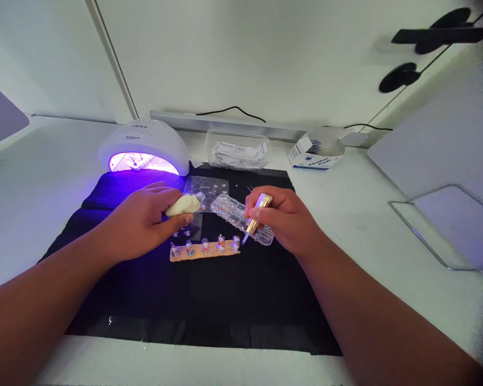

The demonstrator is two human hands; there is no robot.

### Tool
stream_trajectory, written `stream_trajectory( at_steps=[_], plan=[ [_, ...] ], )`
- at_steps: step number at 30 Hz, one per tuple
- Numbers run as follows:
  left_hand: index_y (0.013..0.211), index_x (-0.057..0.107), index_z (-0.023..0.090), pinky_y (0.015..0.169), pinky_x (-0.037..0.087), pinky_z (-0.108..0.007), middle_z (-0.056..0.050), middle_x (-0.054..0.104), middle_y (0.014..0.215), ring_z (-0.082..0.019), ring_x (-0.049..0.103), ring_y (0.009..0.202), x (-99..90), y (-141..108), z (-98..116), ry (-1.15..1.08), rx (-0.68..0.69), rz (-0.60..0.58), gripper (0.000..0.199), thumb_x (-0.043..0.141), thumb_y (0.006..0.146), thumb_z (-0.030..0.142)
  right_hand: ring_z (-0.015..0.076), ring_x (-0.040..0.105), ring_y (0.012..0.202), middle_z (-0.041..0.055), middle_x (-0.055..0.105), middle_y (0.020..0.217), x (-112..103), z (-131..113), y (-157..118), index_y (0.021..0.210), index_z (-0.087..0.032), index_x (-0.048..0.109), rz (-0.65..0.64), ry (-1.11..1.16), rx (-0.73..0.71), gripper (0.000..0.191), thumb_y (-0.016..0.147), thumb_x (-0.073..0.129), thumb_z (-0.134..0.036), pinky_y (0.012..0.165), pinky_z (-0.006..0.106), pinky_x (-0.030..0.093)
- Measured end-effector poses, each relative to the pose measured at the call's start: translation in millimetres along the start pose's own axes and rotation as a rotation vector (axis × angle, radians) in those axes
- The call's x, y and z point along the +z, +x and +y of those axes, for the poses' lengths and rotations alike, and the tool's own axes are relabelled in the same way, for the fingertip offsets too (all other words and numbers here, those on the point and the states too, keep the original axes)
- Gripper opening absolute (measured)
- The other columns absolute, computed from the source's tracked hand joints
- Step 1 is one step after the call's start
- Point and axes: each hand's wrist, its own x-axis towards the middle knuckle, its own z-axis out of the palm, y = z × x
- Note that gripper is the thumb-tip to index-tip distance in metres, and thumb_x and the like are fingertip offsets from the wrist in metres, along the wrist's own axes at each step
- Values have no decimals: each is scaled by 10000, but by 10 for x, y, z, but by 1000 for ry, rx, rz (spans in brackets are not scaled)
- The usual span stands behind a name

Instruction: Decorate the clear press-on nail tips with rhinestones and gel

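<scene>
My left hand (148, 217) is closed around a cream bottle (184, 205) that lies tilted, its clear neck uncapped and pointing right. In my right hand (284, 214) is a gold brush cap (258, 213), its brush slanting down and left. The brush tip is close to the right end of a tan strip (204, 255), which bears several decorated nail tips (205, 246). Whether the tip touches the last nail tip I cannot tell. Behind the strip, partly under my right hand, lies a clear compartment case (229, 210) of small decorations.
A white lamp (145, 140) glows purple at the back left of the black mat (209, 305). Clear sheets (213, 186) lie behind the bottle. Along the back stand a clear tub (238, 155) with packets and an alcohol pad box (316, 155). A metal wire frame (422, 249) is at the right.
</scene>
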Motion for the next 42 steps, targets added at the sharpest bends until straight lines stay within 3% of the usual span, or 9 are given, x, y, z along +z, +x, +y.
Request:
stream_trajectory(
  at_steps=[4, 10, 14, 18, 26, 31, 35, 42],
  plan=[
    [664, 428, 181, 598, 293, -291, 14, 461, 643, -138, 441, 647, 6, -3, 1, -16, 7, 9, 356, 526, 921, 408, 93, 437, 499, -56, 485, 544, -7, 42, 3, 652, -193, 573, -18, -96, 21, 128, 753, 629, -249, 494, 255, 315],
    [669, 438, 183, 601, 287, -297, 7, 463, 661, -147, 443, 656, 7, -9, -13, -14, -11, 6, 343, 534, 912, 406, 88, 439, 497, -50, 519, 526, -58, 55, 70, 625, -189, 597, 141, -93, 2, 109, 720, 636, -223, 506, 254, 331],
    [659, 425, 186, 598, 278, -297, 9, 448, 644, -150, 437, 652, 10, -6, -14, -11, -4, 14, 353, 530, 910, 411, 84, 450, 491, -46, 538, 537, -41, 13, 57, 613, -185, 604, 78, 75, -6, 77, 677, 629, -221, 490, 245, 341],
    [663, 418, 188, 596, 277, -293, 14, 442, 641, -146, 435, 645, 8, -7, -1, -13, -11, 3, 349, 527, 915, 403, 87, 438, 491, -53, 515, 537, -10, 30, 28, 638, -191, 596, -6, 28, 38, 95, 709, 633, -242, 490, 250, 344],
    [662, 428, 188, 597, 287, -299, 10, 442, 645, -151, 442, 640, 5, -3, 9, -10, -6, -6, 338, 527, 914, 391, 86, 435, 493, -50, 527, 522, -52, 58, 91, 615, -186, 598, 150, -59, 45, 101, 694, 646, -226, 508, 254, 339],
    [665, 422, 190, 595, 280, -298, 12, 436, 648, -148, 432, 634, 9, -3, -2, -3, -1, 13, 343, 532, 914, 398, 78, 441, 487, -52, 535, 535, -30, 21, 69, 611, -181, 610, 95, 123, 26, 66, 663, 631, -217, 489, 243, 336],
    [662, 415, 191, 592, 277, -295, 14, 439, 643, -145, 438, 637, 5, -11, -2, -6, -2, 5, 342, 534, 915, 388, 80, 442, 494, -54, 529, 537, 9, 19, 48, 630, -181, 600, 10, 59, 47, 91, 701, 631, -229, 491, 241, 343],
    [666, 425, 188, 600, 289, -294, 15, 437, 649, -145, 441, 652, 8, -22, 7, -15, 8, 6, 331, 529, 916, 378, 86, 454, 502, -49, 543, 530, -43, 78, 96, 626, -183, 606, 132, -67, 55, 98, 708, 633, -233, 516, 252, 349]
  ],
)
